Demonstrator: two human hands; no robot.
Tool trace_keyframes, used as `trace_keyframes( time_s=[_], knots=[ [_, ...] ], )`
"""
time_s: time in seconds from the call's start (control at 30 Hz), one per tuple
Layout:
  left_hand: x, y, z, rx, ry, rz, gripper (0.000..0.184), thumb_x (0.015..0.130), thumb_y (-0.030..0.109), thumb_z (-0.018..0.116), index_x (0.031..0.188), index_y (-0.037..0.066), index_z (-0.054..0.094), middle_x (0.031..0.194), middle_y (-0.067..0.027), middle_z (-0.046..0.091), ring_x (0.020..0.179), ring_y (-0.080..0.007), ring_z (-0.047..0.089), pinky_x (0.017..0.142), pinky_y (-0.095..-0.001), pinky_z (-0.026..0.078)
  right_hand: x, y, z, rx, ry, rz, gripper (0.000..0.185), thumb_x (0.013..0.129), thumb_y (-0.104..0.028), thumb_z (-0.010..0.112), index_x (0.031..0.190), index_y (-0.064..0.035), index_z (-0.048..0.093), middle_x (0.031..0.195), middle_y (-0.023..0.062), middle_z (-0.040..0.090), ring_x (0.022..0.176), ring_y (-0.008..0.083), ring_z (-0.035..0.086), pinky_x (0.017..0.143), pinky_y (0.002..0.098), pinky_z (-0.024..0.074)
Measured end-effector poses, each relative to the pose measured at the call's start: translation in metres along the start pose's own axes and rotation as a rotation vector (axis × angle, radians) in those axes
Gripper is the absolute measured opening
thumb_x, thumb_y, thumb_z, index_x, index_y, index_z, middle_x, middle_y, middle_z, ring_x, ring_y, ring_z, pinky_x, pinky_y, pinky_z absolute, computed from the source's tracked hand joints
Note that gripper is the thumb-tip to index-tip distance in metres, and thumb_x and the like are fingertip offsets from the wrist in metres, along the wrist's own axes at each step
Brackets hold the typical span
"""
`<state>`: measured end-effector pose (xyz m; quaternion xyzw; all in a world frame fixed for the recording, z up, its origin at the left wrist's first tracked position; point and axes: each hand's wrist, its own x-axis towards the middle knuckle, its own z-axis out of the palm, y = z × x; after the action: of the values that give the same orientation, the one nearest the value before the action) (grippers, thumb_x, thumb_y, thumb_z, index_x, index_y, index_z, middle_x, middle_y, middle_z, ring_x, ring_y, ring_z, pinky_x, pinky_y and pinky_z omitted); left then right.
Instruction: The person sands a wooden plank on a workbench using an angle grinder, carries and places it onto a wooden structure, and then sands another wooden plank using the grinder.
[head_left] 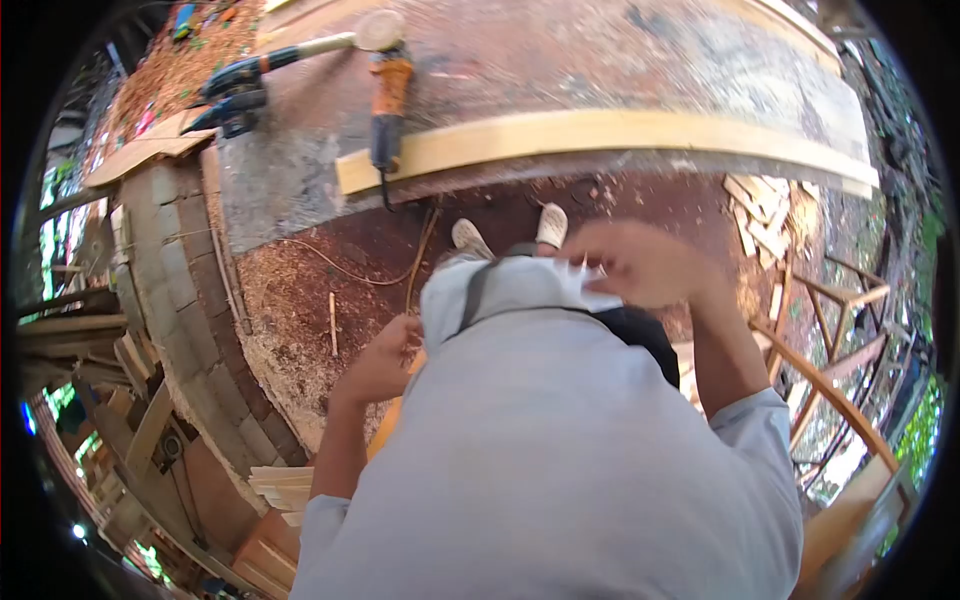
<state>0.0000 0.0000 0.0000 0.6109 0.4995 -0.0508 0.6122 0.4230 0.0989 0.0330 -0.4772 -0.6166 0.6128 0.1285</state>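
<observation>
Both hands off the table (560,80); work appears to be at the clothing, probably adjusting the shirt (560,420) at the waist (judgement). Next move, as judged: fingers need to find the loose fabric by feel and straighten it without snagging.

Left hand (380,362): on the person's side of the table, beside the shirt's left flank; fingers curled and narrow, any grip cannot be told. Right hand (655,265): nearer the table, at the shirt's front hem; fingers bent, blurred; cannot tell whether they pinch fabric.

Shirt: worn, on the near side of the table and apart from it. Long axis runs toward the table; hem end points that way, bunched.

On the table: board (600,132) along the near edge, long axis parallel to that edge; orange power tool (391,85) across its left part, round disc end pointing away from the near edge.
</observation>
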Motion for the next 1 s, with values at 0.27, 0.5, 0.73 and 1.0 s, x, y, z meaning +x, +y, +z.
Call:
trace_keyframes(
  time_s=[0.27,0.5,0.73,1.0],
  knots=[
    [0.056,-0.073,-0.036,0.059,0.746,-0.402,0.059,0.085,0.035,0.084,0.126,-0.003,0.063,0.129,-0.0188,0.064,0.12,-0.0312,0.062,0.102,-0.0438,0.05,-0.047,0.08,-0.057,0.372,0.812,0.135,0.016,0.099,-0.007,0.064,0.114,-0.0023,0.068,0.091,-0.0026,0.063,0.087,0.0071,0.057,0.079,0.0251,0.0465],
    [0.224,-0.009,-0.112,0.255,0.738,-0.172,0.052,0.078,0.038,0.081,0.108,-0.002,0.069,0.119,-0.0255,0.064,0.106,-0.0439,0.064,0.095,-0.0478,0.052,0.02,0.079,-0.021,0.134,0.288,-0.03,0.028,0.097,-0.017,0.069,0.122,-0.0048,0.069,0.109,0.0063,0.07,0.098,0.0149,0.063,0.087,0.0315,0.0519],
    [0.296,-0.025,-0.14,0.349,1.023,-0.042,0.044,0.074,0.033,0.076,0.098,-0.002,0.067,0.09,-0.0245,0.07,0.092,-0.0458,0.068,0.086,-0.0507,0.054,0.114,0.085,0.013,0.477,0.189,0.094,0.038,0.097,-0.021,0.07,0.129,-0.0015,0.065,0.11,0.0067,0.069,0.098,0.0177,0.065,0.089,0.033,0.0534],
    [0.229,0.047,-0.016,-0.737,0.361,0.444,0.059,0.082,0.018,0.08,0.132,0.0,0.054,0.111,-0.0113,0.066,0.091,-0.0165,0.066,0.075,-0.0327,0.058,0.174,0.053,0.071,1.21,0.235,0.019,0.06,0.097,-0.031,0.067,0.144,-0.0008,0.046,0.124,0.0133,0.065,0.109,0.0267,0.066,0.095,0.044,0.0556]
  ],
)
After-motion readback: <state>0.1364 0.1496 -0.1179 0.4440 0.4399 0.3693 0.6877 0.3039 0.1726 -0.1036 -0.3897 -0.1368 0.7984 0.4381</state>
